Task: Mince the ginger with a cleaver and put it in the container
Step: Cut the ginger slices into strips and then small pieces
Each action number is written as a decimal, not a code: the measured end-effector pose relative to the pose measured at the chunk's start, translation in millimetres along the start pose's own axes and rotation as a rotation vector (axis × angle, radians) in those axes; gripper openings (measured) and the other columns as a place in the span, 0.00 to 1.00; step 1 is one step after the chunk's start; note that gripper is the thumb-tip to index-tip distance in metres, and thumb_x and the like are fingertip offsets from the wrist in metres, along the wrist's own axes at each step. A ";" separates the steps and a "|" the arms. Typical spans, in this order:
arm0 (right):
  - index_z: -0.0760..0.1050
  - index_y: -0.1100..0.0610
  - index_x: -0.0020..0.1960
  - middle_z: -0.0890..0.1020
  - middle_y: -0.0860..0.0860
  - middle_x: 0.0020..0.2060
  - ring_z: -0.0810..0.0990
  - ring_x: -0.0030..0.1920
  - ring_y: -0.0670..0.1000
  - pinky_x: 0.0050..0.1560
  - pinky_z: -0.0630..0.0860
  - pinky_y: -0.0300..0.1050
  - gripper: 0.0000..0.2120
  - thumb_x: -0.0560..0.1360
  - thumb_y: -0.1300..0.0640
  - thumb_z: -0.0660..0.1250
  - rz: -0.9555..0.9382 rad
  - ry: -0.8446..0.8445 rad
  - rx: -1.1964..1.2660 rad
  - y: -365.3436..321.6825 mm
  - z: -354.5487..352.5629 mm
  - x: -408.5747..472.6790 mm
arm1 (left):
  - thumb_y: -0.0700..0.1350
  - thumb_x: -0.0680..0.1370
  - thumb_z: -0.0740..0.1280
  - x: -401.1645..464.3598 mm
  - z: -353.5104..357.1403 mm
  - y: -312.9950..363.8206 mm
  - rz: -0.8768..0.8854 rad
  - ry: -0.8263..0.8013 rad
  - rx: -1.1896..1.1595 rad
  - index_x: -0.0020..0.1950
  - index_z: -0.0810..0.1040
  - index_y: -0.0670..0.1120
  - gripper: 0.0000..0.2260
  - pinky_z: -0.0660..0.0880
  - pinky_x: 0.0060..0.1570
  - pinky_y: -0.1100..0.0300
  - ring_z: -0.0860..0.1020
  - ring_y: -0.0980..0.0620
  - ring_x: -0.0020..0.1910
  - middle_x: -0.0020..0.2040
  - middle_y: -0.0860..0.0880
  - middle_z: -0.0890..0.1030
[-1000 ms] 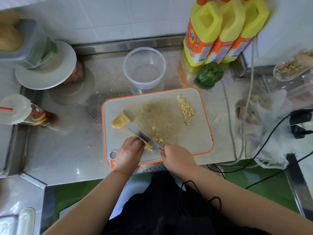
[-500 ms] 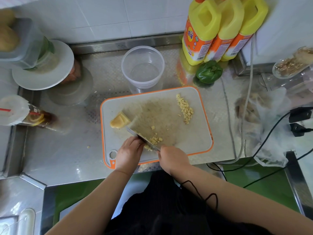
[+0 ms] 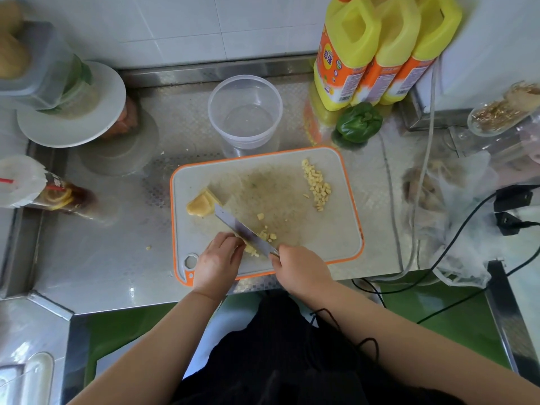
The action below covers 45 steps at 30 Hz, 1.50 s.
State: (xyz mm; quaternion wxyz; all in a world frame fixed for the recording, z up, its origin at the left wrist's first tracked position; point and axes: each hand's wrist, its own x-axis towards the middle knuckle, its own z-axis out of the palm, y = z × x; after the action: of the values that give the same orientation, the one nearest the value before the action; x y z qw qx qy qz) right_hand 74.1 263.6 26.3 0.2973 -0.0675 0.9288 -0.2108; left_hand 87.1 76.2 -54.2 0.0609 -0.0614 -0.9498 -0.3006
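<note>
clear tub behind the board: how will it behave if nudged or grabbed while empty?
The clear container looks thin-walled and empty, so probably light and apt to slide on the steel counter when bumped. It stands upright and is tall for its base, so a high push may tip it. Its walls likely flex under a firm squeeze.

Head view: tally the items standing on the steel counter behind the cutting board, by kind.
Yellow detergent jugs: 3
Clear plastic container: 1
Green bell pepper: 1
Total: 5
</note>
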 end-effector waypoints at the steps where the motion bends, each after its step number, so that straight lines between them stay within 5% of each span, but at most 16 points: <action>1: 0.72 0.59 0.50 0.74 0.54 0.37 0.73 0.38 0.57 0.36 0.65 0.47 0.13 0.82 0.51 0.54 -0.021 0.011 -0.019 -1.0 0.6 -1.1 | 0.46 0.78 0.61 -0.8 0.6 -0.7 -0.001 -0.004 0.002 0.46 0.81 0.40 0.12 0.77 0.34 0.55 0.79 0.47 0.39 0.44 0.47 0.78; 18: 0.74 0.59 0.51 0.74 0.53 0.38 0.72 0.37 0.55 0.37 0.67 0.46 0.07 0.80 0.61 0.58 0.063 -0.049 -0.064 -11.8 16.7 11.3 | 0.48 0.77 0.61 1.5 3.2 -2.3 -0.040 0.010 -0.005 0.46 0.82 0.40 0.14 0.76 0.35 0.58 0.80 0.47 0.38 0.44 0.46 0.81; 28: 0.73 0.59 0.52 0.79 0.56 0.44 0.78 0.44 0.57 0.38 0.68 0.46 0.13 0.82 0.51 0.55 0.021 0.001 -0.035 -5.5 19.2 11.1 | 0.46 0.78 0.62 -1.3 5.9 -4.8 -0.003 0.044 0.102 0.44 0.81 0.41 0.12 0.72 0.37 0.58 0.76 0.47 0.38 0.40 0.47 0.79; 45: 0.74 0.60 0.53 0.80 0.57 0.47 0.79 0.48 0.59 0.40 0.68 0.47 0.14 0.82 0.50 0.55 0.012 -0.014 -0.022 -0.1 10.0 7.5 | 0.47 0.77 0.60 -1.1 0.7 -0.9 -0.041 -0.013 0.102 0.45 0.81 0.43 0.12 0.72 0.38 0.59 0.75 0.47 0.39 0.40 0.48 0.78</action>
State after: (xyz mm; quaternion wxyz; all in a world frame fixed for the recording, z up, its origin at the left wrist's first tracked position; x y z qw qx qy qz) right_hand 73.8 258.1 15.1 0.3042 -0.0668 0.9294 -0.1982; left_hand 88.0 75.8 -55.5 0.0516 -0.0407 -0.9654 -0.2525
